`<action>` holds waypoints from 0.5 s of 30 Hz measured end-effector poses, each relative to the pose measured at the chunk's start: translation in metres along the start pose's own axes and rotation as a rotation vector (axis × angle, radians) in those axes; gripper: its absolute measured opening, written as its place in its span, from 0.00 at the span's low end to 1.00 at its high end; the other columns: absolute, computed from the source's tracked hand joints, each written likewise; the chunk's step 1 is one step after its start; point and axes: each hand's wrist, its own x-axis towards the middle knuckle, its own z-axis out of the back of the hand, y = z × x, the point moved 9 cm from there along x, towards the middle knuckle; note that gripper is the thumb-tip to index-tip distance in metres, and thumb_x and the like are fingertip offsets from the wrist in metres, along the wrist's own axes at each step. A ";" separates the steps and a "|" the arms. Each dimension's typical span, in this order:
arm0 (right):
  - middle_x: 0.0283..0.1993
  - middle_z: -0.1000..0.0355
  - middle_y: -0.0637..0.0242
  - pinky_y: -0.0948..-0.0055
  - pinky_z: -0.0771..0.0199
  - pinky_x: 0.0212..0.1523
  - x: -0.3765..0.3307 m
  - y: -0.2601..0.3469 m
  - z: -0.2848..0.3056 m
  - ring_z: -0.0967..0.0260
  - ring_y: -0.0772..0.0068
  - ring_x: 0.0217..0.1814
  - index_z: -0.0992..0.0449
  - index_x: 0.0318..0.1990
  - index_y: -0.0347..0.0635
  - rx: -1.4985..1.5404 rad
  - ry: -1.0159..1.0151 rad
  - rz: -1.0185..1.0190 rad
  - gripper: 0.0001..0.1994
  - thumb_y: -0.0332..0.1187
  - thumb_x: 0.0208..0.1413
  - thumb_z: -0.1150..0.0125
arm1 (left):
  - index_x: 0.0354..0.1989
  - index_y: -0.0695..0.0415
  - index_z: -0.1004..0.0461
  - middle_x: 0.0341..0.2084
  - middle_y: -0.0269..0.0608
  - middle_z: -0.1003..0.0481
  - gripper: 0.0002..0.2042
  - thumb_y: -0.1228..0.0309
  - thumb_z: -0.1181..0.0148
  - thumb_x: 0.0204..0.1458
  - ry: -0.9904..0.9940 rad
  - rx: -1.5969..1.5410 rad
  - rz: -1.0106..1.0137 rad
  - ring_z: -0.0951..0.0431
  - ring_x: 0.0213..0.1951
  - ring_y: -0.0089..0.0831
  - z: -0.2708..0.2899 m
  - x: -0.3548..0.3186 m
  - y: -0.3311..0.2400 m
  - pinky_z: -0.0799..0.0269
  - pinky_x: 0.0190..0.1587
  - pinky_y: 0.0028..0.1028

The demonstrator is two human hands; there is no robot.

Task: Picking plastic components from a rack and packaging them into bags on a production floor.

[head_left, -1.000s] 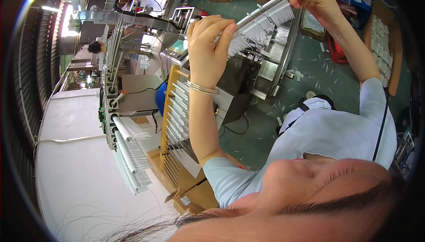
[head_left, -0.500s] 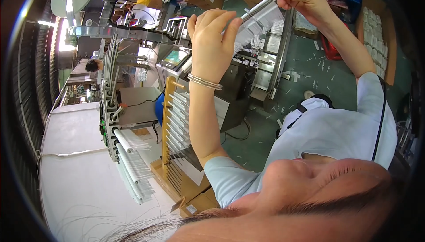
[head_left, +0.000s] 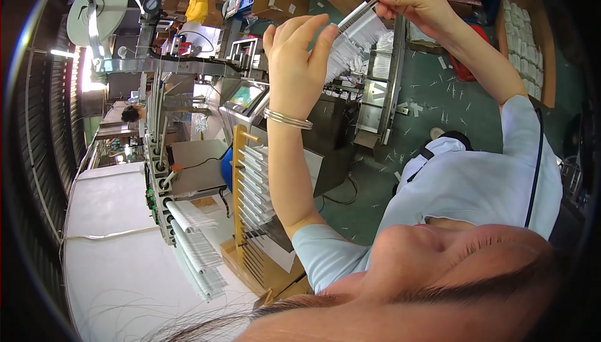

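In the upper middle a thin metal rod [head_left: 376,2] carries a dense row of white plastic strips [head_left: 355,39], which hang down like a fringe. My right hand [head_left: 413,5] pinches its upper right end between thumb and fingers. At the lower left end my left hand [head_left: 295,51], with metal bangles [head_left: 288,119] on its wrist, curves around the row. Its thumb lies against the strips and its fingers are bent; part of its grip is hidden.
A wooden rack [head_left: 238,179] of white-strip rods stands left of my left forearm. Beyond are a machine with a screen [head_left: 247,96] and a metal rail [head_left: 374,107]. Cartons of white bundles [head_left: 524,47] stand at right. White scraps litter the green floor [head_left: 438,110]. Another person [head_left: 133,113] is far left.
My right hand and the rod have shifted slightly left and down. My left hand stays nearly in place, now a little nearer to my right hand. The whole view has tilted slightly.
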 end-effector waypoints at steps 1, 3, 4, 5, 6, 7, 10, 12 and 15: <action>0.25 0.26 0.59 0.80 0.29 0.27 0.000 0.000 0.000 0.29 0.73 0.25 0.24 0.32 0.31 -0.001 -0.004 -0.003 0.07 0.28 0.51 0.40 | 0.33 0.58 0.24 0.32 0.38 0.25 0.08 0.68 0.44 0.51 0.017 0.006 -0.020 0.28 0.40 0.35 -0.003 0.001 -0.001 0.48 0.57 0.42; 0.26 0.26 0.60 0.80 0.29 0.27 0.001 -0.001 0.000 0.28 0.73 0.25 0.24 0.33 0.32 -0.002 -0.010 -0.007 0.07 0.28 0.51 0.40 | 0.33 0.58 0.24 0.32 0.38 0.25 0.07 0.68 0.44 0.51 0.004 0.005 -0.044 0.28 0.39 0.35 -0.004 -0.001 0.001 0.48 0.57 0.42; 0.26 0.26 0.60 0.80 0.29 0.27 0.001 -0.002 -0.001 0.28 0.74 0.25 0.24 0.33 0.32 -0.003 -0.014 -0.012 0.07 0.28 0.51 0.40 | 0.32 0.59 0.24 0.32 0.38 0.25 0.07 0.69 0.44 0.51 -0.011 0.006 -0.067 0.28 0.39 0.35 -0.003 -0.002 0.000 0.48 0.57 0.42; 0.26 0.26 0.60 0.81 0.29 0.27 0.001 -0.003 -0.001 0.28 0.74 0.25 0.23 0.33 0.32 -0.004 -0.018 -0.017 0.07 0.28 0.51 0.40 | 0.32 0.59 0.24 0.32 0.39 0.25 0.07 0.69 0.44 0.51 -0.026 0.007 -0.090 0.28 0.39 0.35 -0.002 -0.002 -0.001 0.48 0.57 0.42; 0.26 0.26 0.60 0.81 0.29 0.27 0.002 -0.004 0.000 0.28 0.74 0.25 0.23 0.33 0.32 -0.004 -0.021 -0.017 0.07 0.28 0.51 0.40 | 0.32 0.59 0.24 0.32 0.39 0.25 0.07 0.69 0.44 0.51 -0.024 0.004 -0.091 0.28 0.39 0.35 -0.003 -0.002 -0.001 0.48 0.57 0.42; 0.26 0.26 0.60 0.81 0.29 0.27 0.004 -0.006 0.002 0.28 0.74 0.25 0.23 0.33 0.32 -0.006 -0.026 -0.016 0.07 0.28 0.51 0.40 | 0.32 0.59 0.24 0.32 0.39 0.25 0.06 0.70 0.44 0.51 -0.050 0.028 -0.122 0.27 0.39 0.35 -0.002 -0.002 -0.003 0.48 0.57 0.42; 0.26 0.25 0.60 0.80 0.29 0.27 0.006 -0.008 0.004 0.28 0.74 0.25 0.23 0.33 0.32 -0.012 -0.038 -0.016 0.07 0.28 0.51 0.40 | 0.32 0.59 0.24 0.32 0.39 0.25 0.06 0.71 0.44 0.51 -0.104 0.075 -0.181 0.27 0.38 0.35 0.000 -0.004 -0.009 0.48 0.57 0.41; 0.26 0.25 0.60 0.80 0.28 0.27 0.007 -0.009 0.003 0.28 0.74 0.25 0.23 0.33 0.32 -0.015 -0.036 -0.028 0.07 0.28 0.52 0.40 | 0.32 0.60 0.25 0.31 0.40 0.25 0.06 0.71 0.45 0.52 -0.108 0.053 -0.162 0.27 0.37 0.35 0.002 -0.003 -0.008 0.47 0.56 0.41; 0.26 0.25 0.60 0.80 0.28 0.28 0.008 -0.012 0.000 0.28 0.74 0.25 0.23 0.33 0.31 -0.008 -0.029 -0.040 0.07 0.28 0.52 0.40 | 0.31 0.60 0.25 0.30 0.40 0.25 0.06 0.71 0.46 0.52 -0.073 -0.023 -0.053 0.27 0.37 0.35 0.003 -0.002 0.000 0.45 0.56 0.41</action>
